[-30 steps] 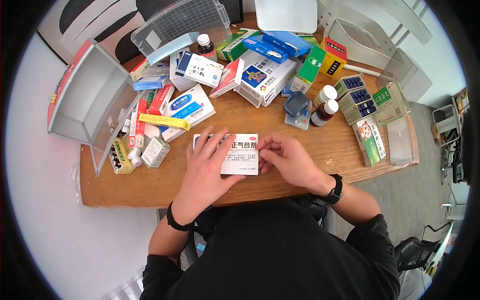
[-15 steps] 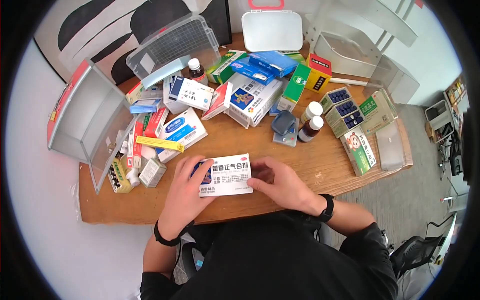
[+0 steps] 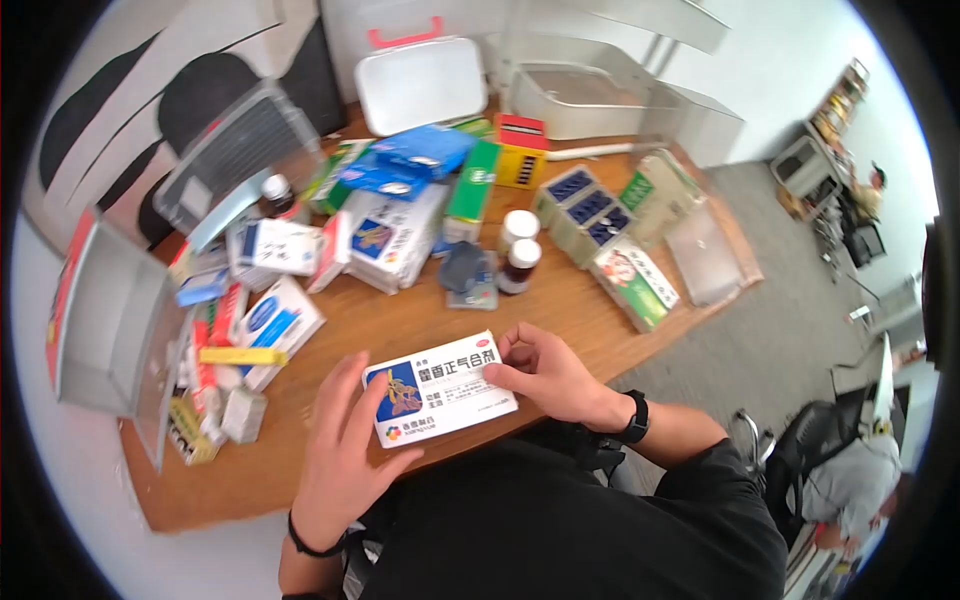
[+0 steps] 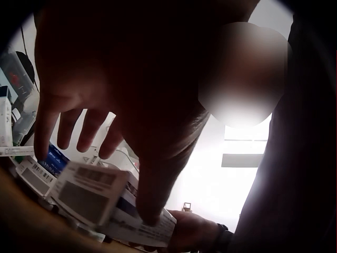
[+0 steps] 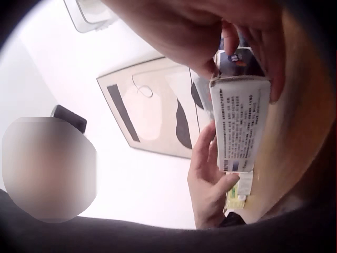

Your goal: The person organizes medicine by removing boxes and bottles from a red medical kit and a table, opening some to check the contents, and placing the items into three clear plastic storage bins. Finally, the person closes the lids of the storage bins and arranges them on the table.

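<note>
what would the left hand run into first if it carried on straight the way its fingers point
Probably the white cardboard box with a blue picture panel, held in the right hand; in the head view the left hand overlaps its edge, but depth is unclear.

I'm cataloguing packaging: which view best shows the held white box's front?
The head view: there the white box shows its picture and large title clearly. The left wrist view shows a dim end and side; the right wrist view, mainly a text-covered side.

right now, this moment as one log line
right fingers: pinching white box | left fingers: spread at box's left end | left contact: unclear
</note>
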`<state>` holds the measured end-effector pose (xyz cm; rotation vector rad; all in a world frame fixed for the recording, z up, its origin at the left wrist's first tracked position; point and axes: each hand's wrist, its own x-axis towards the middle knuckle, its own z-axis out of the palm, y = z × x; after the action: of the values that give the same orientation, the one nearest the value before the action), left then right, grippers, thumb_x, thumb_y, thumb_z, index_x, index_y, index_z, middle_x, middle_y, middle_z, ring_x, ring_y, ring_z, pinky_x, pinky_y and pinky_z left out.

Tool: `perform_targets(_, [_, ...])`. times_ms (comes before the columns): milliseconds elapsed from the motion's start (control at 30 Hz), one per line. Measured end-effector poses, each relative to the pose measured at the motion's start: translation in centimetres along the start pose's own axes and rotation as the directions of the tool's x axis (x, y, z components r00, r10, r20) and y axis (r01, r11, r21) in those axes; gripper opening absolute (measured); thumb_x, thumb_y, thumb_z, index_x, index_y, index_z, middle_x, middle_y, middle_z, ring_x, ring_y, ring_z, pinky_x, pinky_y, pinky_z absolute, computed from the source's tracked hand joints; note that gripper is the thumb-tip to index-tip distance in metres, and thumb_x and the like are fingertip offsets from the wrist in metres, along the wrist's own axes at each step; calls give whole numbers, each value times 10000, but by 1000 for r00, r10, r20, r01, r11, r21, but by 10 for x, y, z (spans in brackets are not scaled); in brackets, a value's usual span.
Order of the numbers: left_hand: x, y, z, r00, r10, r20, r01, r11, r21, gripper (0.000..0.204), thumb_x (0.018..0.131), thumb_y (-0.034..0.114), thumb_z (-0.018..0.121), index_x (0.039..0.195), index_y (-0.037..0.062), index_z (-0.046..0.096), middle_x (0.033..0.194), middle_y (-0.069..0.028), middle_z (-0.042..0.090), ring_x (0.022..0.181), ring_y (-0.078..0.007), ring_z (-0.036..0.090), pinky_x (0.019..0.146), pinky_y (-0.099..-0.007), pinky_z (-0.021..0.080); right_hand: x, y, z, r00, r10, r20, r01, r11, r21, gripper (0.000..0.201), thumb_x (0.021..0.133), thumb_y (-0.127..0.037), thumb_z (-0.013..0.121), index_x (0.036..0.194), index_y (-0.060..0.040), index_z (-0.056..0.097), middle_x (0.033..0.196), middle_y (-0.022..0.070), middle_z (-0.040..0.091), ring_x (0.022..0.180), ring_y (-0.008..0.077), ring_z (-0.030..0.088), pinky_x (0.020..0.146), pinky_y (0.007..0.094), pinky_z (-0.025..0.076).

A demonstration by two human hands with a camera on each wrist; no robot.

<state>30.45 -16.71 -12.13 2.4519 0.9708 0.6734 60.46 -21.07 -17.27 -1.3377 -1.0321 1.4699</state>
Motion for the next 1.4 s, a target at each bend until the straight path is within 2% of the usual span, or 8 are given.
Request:
perform_targets(167, [-11, -1, -5, 996, 42, 83, -43, 999, 6, 1015, 682, 203, 1016, 1558, 33, 534, 1674, -219, 471, 1536, -481, 457, 1241, -567, 424, -73, 14, -75, 931, 22, -363, 20, 994, 112, 196, 1077, -187, 756, 1149, -69, 617, 991, 69, 791, 805, 83, 692, 645, 245, 497])
perform_targets(433, [-17, -21, -1, 992, -65, 110, 59, 997, 50, 843, 757, 160, 963, 1488, 8, 573, 1615, -225, 509, 1475, -476, 503, 1195, -548, 462, -112, 20, -178, 559, -53, -828, 238, 966, 99, 256, 1120, -229, 675, 1181, 4, 588, 1105, 156, 773, 930, 210, 802, 744, 357, 690])
perform_targets(667, [-22, -17, 0, 990, -107, 90, 101, 993, 65, 803, 760, 175, 961, 1455, -4, 602, 1592, -223, 530, 1456, -480, 519, 1180, -547, 472, -95, 32, -200, 581, -16, -814, 179, 978, 109, 342, 1121, -293, 676, 1192, 29, 582, 1048, 156, 758, 849, 215, 797, 666, 333, 682])
perform_targets(733, [-24, -19, 2, 990, -115, 77, 109, 991, 72, 785, 764, 180, 961, 1442, -7, 613, 1584, -222, 537, 1447, -479, 529, 1177, -547, 474, -100, 20, -188, 594, 2, -805, -8, 1000, -3, 400, 1128, -313, 657, 1207, 70, 577, 938, 156, 746, 693, 211, 769, 570, 323, 652])
perform_targets(967, [-22, -13, 1, 988, -127, 92, 118, 989, 89, 727, 791, 192, 959, 1414, -2, 639, 1551, -207, 562, 1426, -445, 562, 1168, -537, 486, -95, 15, -191, 648, -33, -761, -141, 977, -162, 421, 1130, -351, 657, 1148, 63, 583, 791, 152, 714, 555, 204, 710, 473, 298, 583])
perform_targets(1233, [-32, -20, 0, 989, -132, 62, 126, 987, 94, 715, 792, 193, 959, 1406, -5, 650, 1541, -198, 576, 1405, -432, 582, 1154, -514, 509, -98, 21, -186, 649, -40, -760, -13, 998, -64, 384, 1162, -357, 605, 1059, 13, 600, 754, 80, 678, 590, 168, 689, 501, 274, 560])
perform_targets(1300, [-36, -23, -2, 991, -130, 35, 126, 988, 85, 685, 793, 188, 959, 1379, -11, 665, 1509, -190, 604, 1374, -426, 603, 1139, -504, 522, -113, 33, -188, 552, -141, -822, 57, 990, -131, 405, 1179, -394, 561, 1039, -21, 636, 743, 22, 631, 567, 103, 611, 493, 234, 478])
perform_targets(1400, [-45, -30, -7, 989, -147, 20, 144, 986, 86, 627, 808, 199, 950, 1340, -5, 688, 1409, -179, 661, 1283, -401, 649, 1084, -487, 550, -126, 36, -161, 537, -252, -805, 114, 967, -227, 283, 1156, -281, 630, 1030, -29, 649, 763, 8, 638, 579, 94, 590, 530, 229, 458])
